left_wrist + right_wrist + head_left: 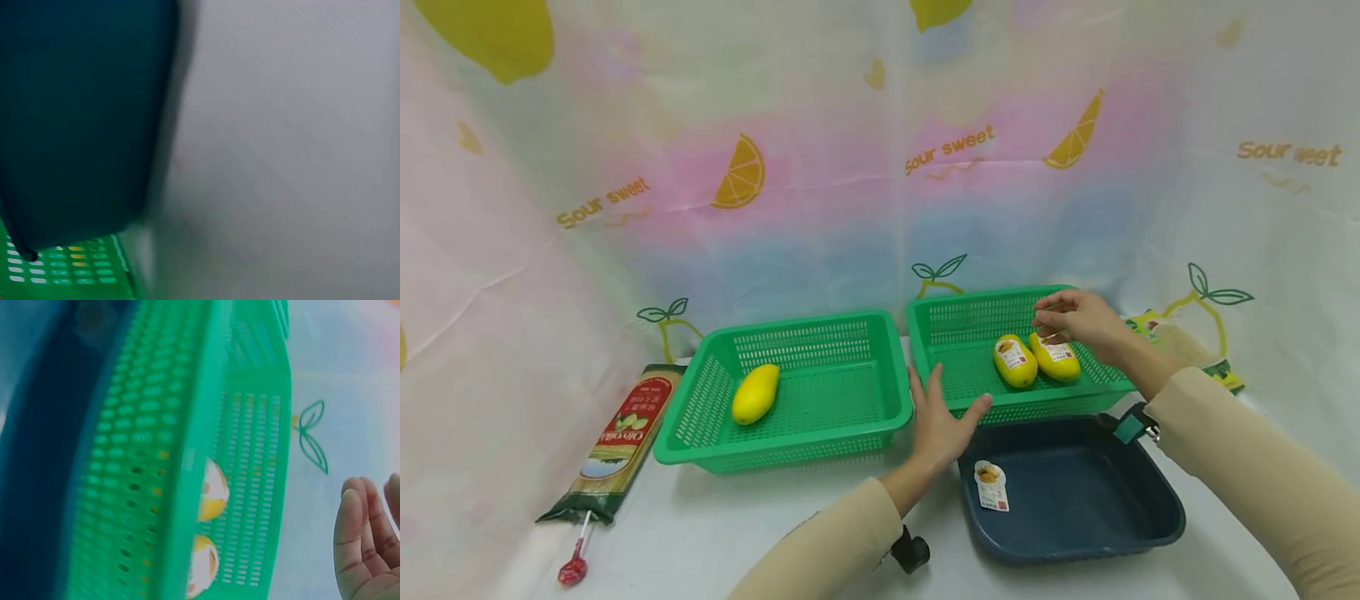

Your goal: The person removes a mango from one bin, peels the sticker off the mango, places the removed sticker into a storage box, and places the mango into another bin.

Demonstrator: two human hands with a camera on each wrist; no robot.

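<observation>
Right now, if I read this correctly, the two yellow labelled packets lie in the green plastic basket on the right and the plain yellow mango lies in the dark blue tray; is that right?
Not quite. The plain yellow mango lies in the left green plastic basket, not the dark blue tray, which holds only one small labelled packet. The two yellow labelled packets do lie in the right green basket, as the head view shows.

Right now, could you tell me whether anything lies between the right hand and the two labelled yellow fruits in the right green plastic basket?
Nothing visible does: the right hand hovers open just above the two labelled yellow fruits inside the right green plastic basket, not touching them.
</observation>
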